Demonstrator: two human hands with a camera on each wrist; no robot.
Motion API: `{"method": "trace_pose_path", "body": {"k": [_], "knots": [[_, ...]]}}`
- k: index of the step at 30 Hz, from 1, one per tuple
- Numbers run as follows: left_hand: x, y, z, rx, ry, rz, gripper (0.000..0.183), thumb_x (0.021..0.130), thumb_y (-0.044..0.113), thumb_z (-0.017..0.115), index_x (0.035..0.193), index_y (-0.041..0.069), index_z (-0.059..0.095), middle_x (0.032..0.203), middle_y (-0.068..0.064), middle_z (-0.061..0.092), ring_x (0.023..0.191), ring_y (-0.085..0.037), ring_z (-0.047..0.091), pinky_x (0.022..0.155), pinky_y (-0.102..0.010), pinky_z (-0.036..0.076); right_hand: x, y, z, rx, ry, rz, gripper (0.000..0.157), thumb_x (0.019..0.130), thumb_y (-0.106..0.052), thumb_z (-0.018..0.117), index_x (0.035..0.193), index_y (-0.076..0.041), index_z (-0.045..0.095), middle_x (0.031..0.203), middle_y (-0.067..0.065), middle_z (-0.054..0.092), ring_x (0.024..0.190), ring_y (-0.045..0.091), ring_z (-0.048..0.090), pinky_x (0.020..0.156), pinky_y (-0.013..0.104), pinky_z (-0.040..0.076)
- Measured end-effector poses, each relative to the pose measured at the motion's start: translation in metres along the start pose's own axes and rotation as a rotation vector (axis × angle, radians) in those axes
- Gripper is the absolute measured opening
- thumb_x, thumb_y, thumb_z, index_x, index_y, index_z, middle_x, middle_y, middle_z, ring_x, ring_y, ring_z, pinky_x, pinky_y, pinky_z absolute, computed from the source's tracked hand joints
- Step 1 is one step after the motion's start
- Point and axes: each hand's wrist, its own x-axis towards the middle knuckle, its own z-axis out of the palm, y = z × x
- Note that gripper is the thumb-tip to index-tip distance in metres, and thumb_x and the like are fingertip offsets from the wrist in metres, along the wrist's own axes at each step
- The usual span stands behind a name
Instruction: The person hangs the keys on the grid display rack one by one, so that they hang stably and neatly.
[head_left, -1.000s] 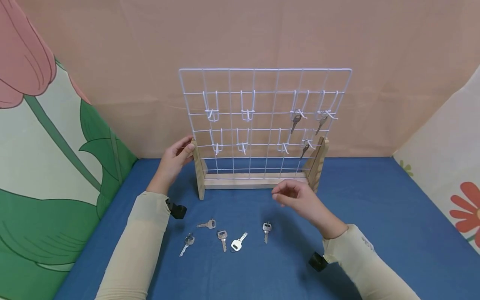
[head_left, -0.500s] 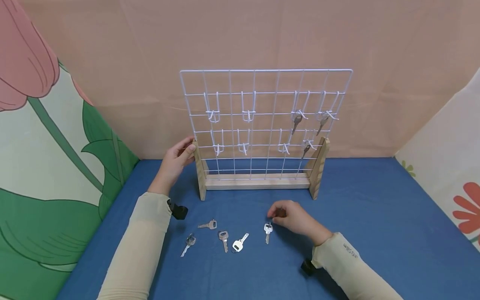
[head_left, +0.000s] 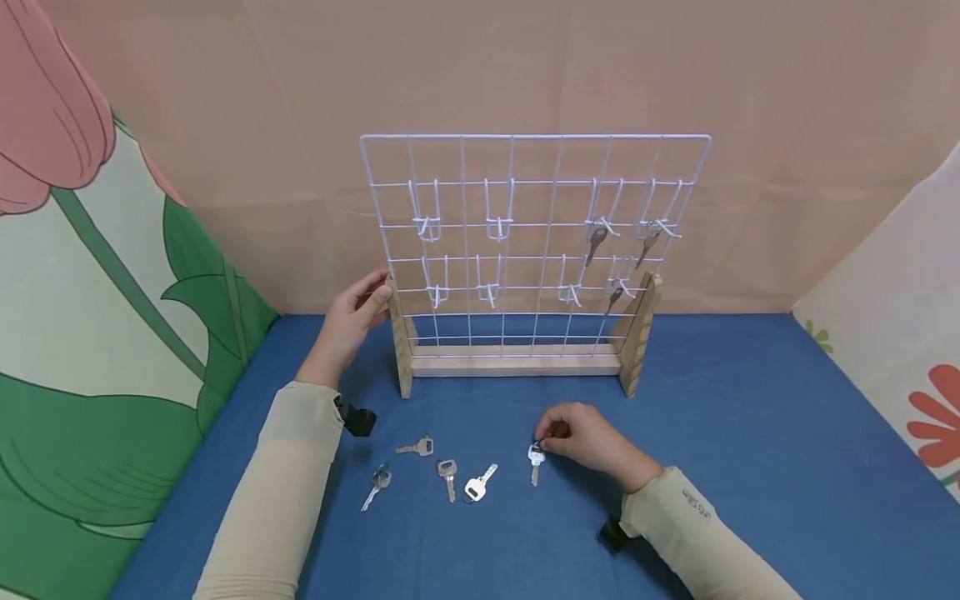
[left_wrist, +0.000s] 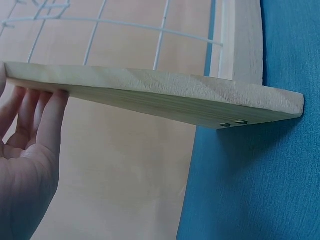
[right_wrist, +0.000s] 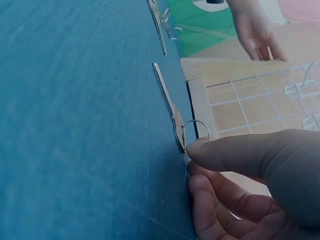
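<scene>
My left hand [head_left: 347, 321] holds the upper left side of a white wire key rack [head_left: 536, 367], thumb in front and fingers behind. In the left wrist view its fingers touch the rack's wooden side panel [left_wrist: 150, 87]. My right hand [head_left: 588, 442] is low over the table, thumb and forefinger pinching the small metal ring [right_wrist: 201, 122] of a silver key [head_left: 536, 463]. That key lies on the cloth, its blade toward me. To its left are several more keys, among them a bright one [head_left: 477, 487] and another [head_left: 447, 479].
Three keys hang at the rack's right side, one on an upper hook [head_left: 596, 242] and one on a lower hook [head_left: 614, 298]. Other white hooks [head_left: 425, 227] bear nothing. Blue cloth [head_left: 465, 558] covers the table; a tan backdrop [head_left: 300, 125] stands behind.
My right hand has come down and toward me from before the rack to the rightmost loose key, and now pinches its ring. The left hand has stayed on the rack.
</scene>
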Motion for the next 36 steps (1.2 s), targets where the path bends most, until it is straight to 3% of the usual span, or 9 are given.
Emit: {"method": "trace_pose_path", "body": {"k": [11, 22, 31, 36], "knots": [[0.001, 0.003, 0.001, 0.023, -0.003, -0.015, 0.056, 0.106, 0.032, 0.053, 0.156, 0.012, 0.04, 0.154, -0.013, 0.044, 0.137, -0.03, 0.046, 0.105, -0.035, 0.046, -0.002, -0.001, -0.001, 0.024, 0.049, 0.022, 0.012, 0.092, 0.001, 0.07, 0.088, -0.011, 0.071, 0.083, -0.004, 0.066, 0.074, 0.009, 0.058, 0.062, 0.025, 0.052], [-0.001, 0.003, -0.001, 0.021, -0.001, -0.016, 0.057, 0.106, 0.034, 0.053, 0.157, 0.012, 0.04, 0.153, -0.013, 0.043, 0.137, -0.03, 0.046, 0.106, -0.037, 0.046, -0.004, -0.022, -0.016, 0.074, 0.169, 0.039, 0.006, 0.094, -0.005, 0.071, 0.091, -0.009, 0.069, 0.086, -0.002, 0.068, 0.077, 0.013, 0.062, 0.065, 0.029, 0.055], [-0.002, 0.002, 0.001, 0.006, -0.007, -0.002, 0.056, 0.106, 0.031, 0.052, 0.157, 0.009, 0.038, 0.154, -0.015, 0.043, 0.138, -0.031, 0.045, 0.107, -0.037, 0.045, 0.002, -0.042, -0.036, 0.214, 0.345, 0.077, 0.005, 0.094, -0.006, 0.072, 0.097, -0.002, 0.072, 0.086, 0.006, 0.069, 0.075, 0.026, 0.065, 0.065, 0.029, 0.056], [-0.003, 0.003, 0.0, 0.011, -0.01, 0.0, 0.057, 0.107, 0.032, 0.051, 0.157, 0.009, 0.037, 0.156, -0.015, 0.041, 0.14, -0.031, 0.043, 0.107, -0.038, 0.044, 0.007, -0.051, -0.048, 0.349, 0.506, 0.122, 0.013, 0.095, -0.011, 0.073, 0.101, 0.001, 0.072, 0.087, 0.009, 0.07, 0.074, 0.02, 0.065, 0.067, 0.026, 0.057]]}}
